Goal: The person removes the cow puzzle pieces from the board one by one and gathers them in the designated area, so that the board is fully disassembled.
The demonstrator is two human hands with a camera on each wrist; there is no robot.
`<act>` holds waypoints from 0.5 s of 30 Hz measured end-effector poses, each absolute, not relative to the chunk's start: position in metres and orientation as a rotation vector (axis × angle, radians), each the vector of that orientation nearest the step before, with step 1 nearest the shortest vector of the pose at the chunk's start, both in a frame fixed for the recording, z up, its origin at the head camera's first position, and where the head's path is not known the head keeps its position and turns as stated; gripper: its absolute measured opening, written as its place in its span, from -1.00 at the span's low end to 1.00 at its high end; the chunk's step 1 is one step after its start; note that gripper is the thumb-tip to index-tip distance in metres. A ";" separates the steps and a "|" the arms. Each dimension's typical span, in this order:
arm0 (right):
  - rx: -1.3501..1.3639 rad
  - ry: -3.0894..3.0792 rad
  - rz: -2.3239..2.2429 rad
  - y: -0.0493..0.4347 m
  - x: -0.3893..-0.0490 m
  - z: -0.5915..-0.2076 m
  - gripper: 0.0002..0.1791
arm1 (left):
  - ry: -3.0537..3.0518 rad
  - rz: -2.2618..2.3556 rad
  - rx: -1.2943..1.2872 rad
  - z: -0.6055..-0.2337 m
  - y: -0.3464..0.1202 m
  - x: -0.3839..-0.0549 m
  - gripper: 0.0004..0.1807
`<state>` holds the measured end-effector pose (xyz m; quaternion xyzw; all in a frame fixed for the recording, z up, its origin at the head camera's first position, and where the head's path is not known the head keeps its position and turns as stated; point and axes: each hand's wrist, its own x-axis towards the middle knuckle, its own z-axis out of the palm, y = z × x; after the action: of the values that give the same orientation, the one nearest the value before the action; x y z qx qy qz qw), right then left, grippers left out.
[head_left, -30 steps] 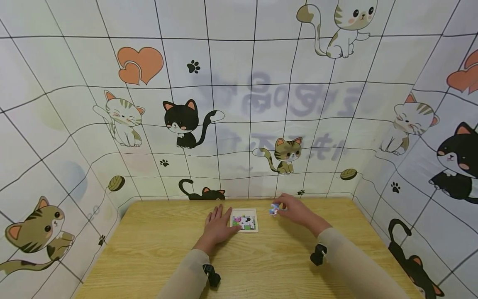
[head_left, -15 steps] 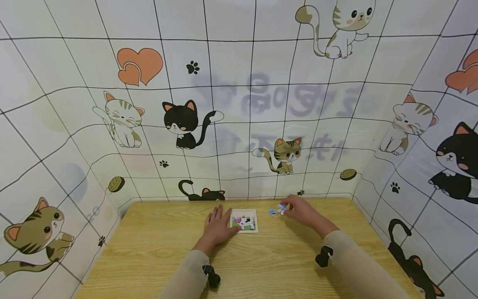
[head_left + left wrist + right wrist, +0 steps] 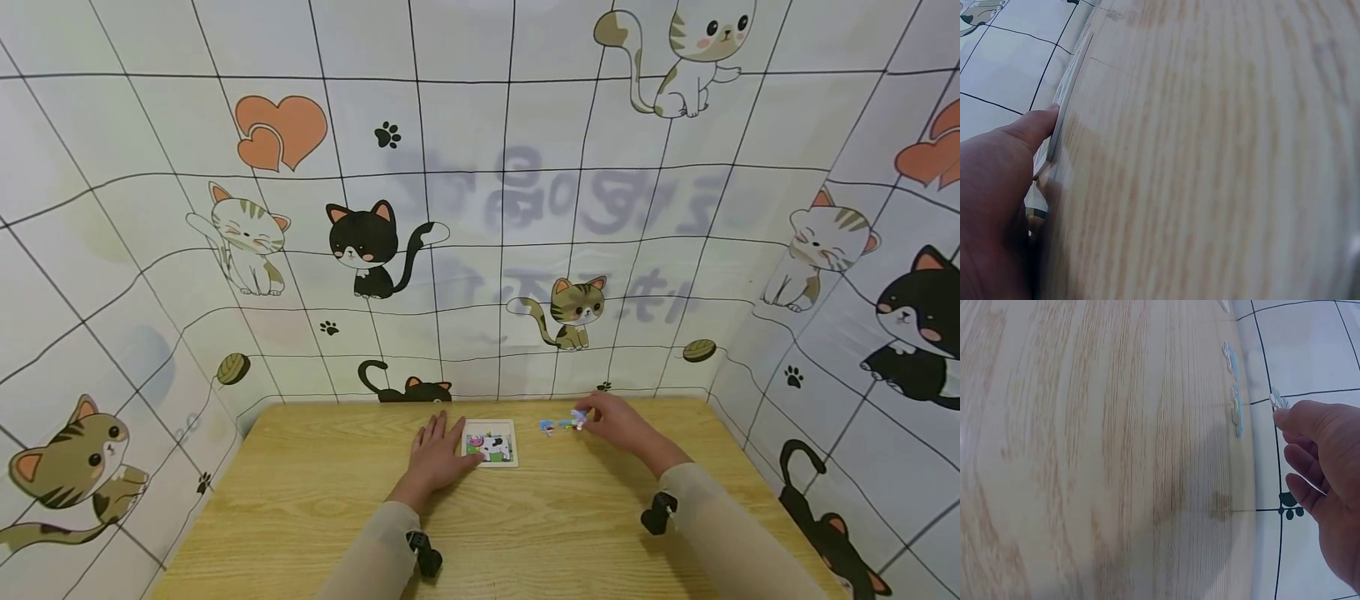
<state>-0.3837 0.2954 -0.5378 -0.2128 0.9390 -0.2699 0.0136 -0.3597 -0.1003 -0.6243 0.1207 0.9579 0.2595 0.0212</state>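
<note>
My left hand [image 3: 437, 454] lies with its fingers spread on the table, left of a small framed jigsaw puzzle [image 3: 489, 426]. Its thumb [image 3: 1038, 125] rests on the near left corner of the frame. A picture of a cow and a pink animal fills the lower part of the puzzle; the upper part shows bare backing. To the right, my right hand [image 3: 617, 427] pinches a blue and white jigsaw piece [image 3: 578, 419] between thumb and fingertips, raised off the table in the right wrist view. Two more jigsaw pieces, one [image 3: 1231, 360] and another [image 3: 1237, 412], lie close together on the wood.
The wooden table [image 3: 337, 517] runs back to a cloth backdrop [image 3: 465, 333] printed with cats and grid lines, which also stands along both sides. Each sleeve carries a black wrist camera, one [image 3: 425, 554] on the left and one [image 3: 659, 512] on the right.
My right hand has moved to the right in small steps, leaving two jigsaw pieces separated on the table and keeping one in its fingers. The left hand and puzzle have stayed put.
</note>
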 end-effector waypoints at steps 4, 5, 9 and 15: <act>-0.605 2.921 -0.832 0.301 -0.386 -0.541 -0.61 | 2.963 0.815 0.381 -0.624 -0.100 -0.359 0.06; -0.602 2.915 -0.832 0.303 -0.387 -0.542 -0.61 | 2.962 0.815 0.382 -0.624 -0.100 -0.359 0.06; -0.621 2.907 -0.839 0.307 -0.390 -0.542 -0.65 | 2.964 0.803 0.384 -0.625 -0.101 -0.360 0.06; -0.626 2.902 -0.807 0.313 -0.395 -0.546 -0.75 | 2.975 0.787 0.384 -0.626 -0.101 -0.360 0.05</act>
<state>-0.3946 0.3130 -0.5460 -0.2035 0.9427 -0.2623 0.0327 -0.3604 -0.1009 -0.6258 0.1238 0.9592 0.2536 0.0202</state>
